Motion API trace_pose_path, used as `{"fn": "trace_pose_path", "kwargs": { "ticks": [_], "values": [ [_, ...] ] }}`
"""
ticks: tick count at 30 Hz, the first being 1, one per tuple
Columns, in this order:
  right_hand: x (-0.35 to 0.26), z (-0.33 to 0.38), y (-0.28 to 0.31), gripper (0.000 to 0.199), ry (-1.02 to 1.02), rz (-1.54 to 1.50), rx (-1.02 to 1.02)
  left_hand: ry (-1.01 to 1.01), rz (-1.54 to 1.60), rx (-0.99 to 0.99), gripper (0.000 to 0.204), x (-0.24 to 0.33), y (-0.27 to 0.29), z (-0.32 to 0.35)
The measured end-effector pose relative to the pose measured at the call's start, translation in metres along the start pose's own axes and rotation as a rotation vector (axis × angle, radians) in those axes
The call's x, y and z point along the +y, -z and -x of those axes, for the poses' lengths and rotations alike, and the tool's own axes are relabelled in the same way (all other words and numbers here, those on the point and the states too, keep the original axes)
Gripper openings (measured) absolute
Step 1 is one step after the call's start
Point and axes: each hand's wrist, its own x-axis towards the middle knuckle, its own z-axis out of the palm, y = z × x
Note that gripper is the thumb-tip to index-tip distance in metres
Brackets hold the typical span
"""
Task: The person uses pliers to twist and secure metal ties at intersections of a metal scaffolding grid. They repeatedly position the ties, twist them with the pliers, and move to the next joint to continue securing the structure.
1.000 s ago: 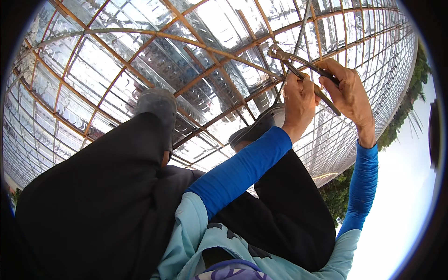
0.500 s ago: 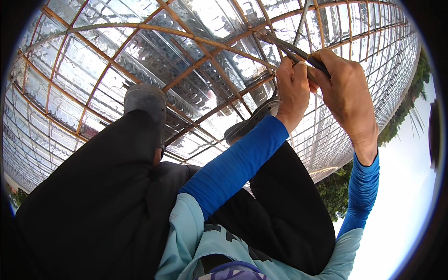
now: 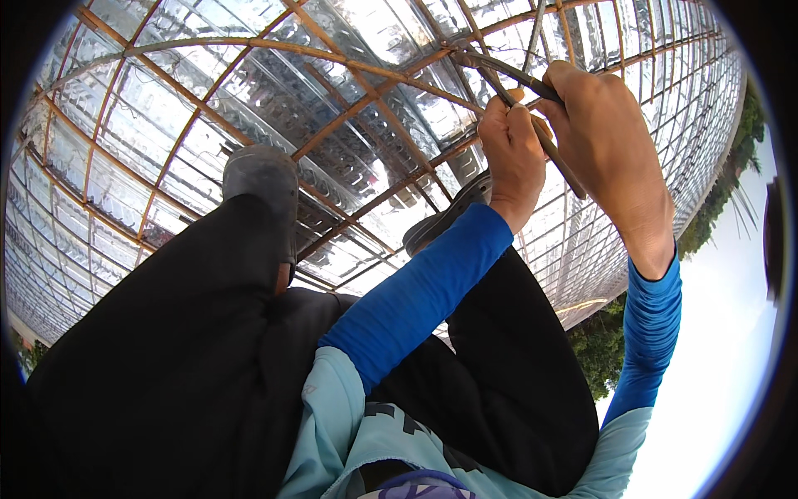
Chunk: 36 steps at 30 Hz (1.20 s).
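My right hand [image 3: 611,141] is closed around the dark handles of a pair of long pliers [image 3: 507,79], whose jaws sit on a crossing of the rusty rebar grid [image 3: 349,116] at the upper middle. Just left of it, my left hand [image 3: 511,154] is a closed fist touching the tool; it seems to grip a bar at the same crossing, but its fingers hide the grip. Both arms wear blue sleeves. My legs in black trousers stretch out over the grid, with a grey shoe [image 3: 262,179] on a bar and the other shoe [image 3: 449,218] below my left wrist.
Under the rebar grid lies shiny corrugated metal decking [image 3: 166,108], which fills most of the view. The deck's edge [image 3: 665,241] curves down the right side, and beyond it are green trees [image 3: 603,349] and bright sky.
Both hands and the pliers have moved slightly up and right in the view and look closer. The grips stay the same and my legs have hardly moved.
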Motion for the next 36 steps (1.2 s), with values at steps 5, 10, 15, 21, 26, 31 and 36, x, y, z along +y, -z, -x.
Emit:
{"fn": "trace_pose_path", "kwargs": {
  "ticks": [5,10,15,21,26,31,36],
  "values": [
    [-0.006,0.001,0.001,0.014,0.013,-0.015,0.009,0.027,0.023,-0.045,0.023,0.007,0.003,0.003],
    [-0.01,0.005,-0.002,0.014,0.001,-0.014,0.029,0.051,0.105,-0.052,0.025,0.007,0.001,0.003],
    [-0.014,0.006,-0.006,0.016,0.067,0.066,0.073,-0.276,-0.083,-0.016,0.023,-0.021,0.004,-0.014],
    [-0.012,0.008,-0.007,0.016,0.045,0.09,0.076,-0.01,0.092,-0.026,0.022,0.002,-0.001,-0.001],
    [-0.016,0.004,-0.001,0.014,0.059,0.106,0.074,0.068,0.1,-0.041,0.022,0.011,-0.002,0.002],
    [-0.023,-0.001,0.004,0.011,0.259,0.132,0.236,0.029,0.12,-0.056,0.025,0.007,0.003,-0.002],
    [-0.03,-0.003,0.01,0.012,0.209,0.229,0.13,0.093,0.179,-0.005,0.027,0.02,-0.003,0.003]
  ]
}}
